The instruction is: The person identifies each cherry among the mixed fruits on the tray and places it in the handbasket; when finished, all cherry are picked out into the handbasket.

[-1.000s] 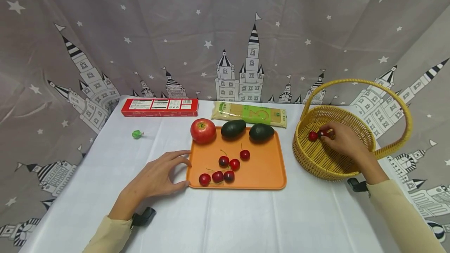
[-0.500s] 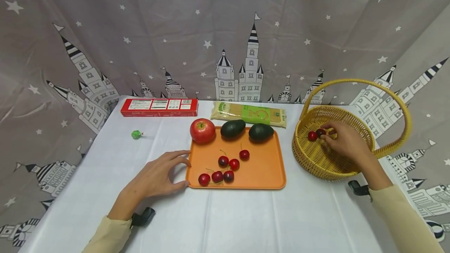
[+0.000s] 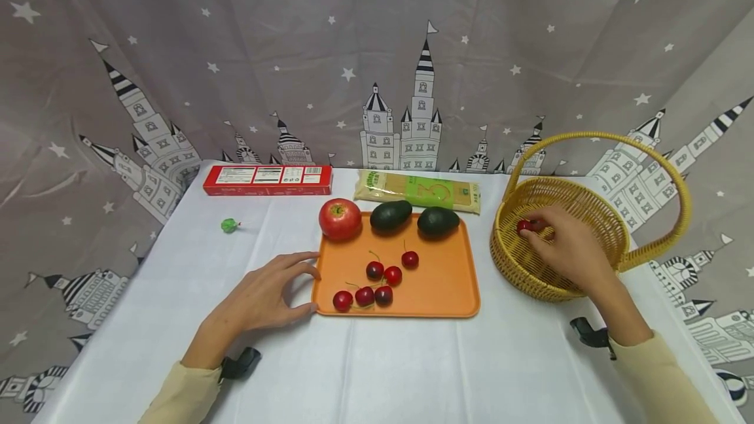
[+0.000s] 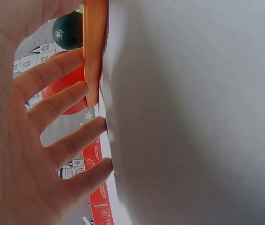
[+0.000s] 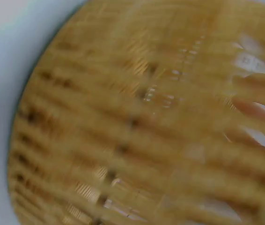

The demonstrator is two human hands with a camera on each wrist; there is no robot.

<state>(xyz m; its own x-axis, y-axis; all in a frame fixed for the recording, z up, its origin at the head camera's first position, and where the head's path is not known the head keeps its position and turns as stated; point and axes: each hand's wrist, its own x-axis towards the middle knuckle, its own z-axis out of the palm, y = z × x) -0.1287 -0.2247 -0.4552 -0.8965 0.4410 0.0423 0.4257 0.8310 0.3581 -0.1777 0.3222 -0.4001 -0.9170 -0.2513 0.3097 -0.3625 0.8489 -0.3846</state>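
Note:
My right hand point(image 3: 565, 247) is inside the yellow wicker basket point(image 3: 524, 277), thumb and forefinger on either side of a dark red cherry point(image 3: 522, 226), which they pinch. The hand hides part of the basket floor, and no second cherry shows. In the right wrist view the basket wall point(image 5: 123, 117) is blurred and fills most of the picture. My left hand point(image 3: 265, 293) has its fingers spread against the left edge of the orange tray point(image 3: 436, 280). The left wrist view shows this hand point(image 4: 43, 131) with its fingertips at the tray rim point(image 4: 94, 51).
Several cherries point(image 3: 393, 275), a red apple-like fruit point(image 3: 340, 219) and two dark green avocados point(image 3: 391, 216) are on the tray. Behind it lies a noodle packet point(image 3: 418, 191); to the left are a red box point(image 3: 268, 180) and a green lollipop point(image 3: 229, 225). The basket handle point(image 3: 677, 178) arches up.
Inside the basket, my right hand has shifted left, onto the left cherry; the other cherry, visible before, is out of sight. The left hand and the tray are where they were.

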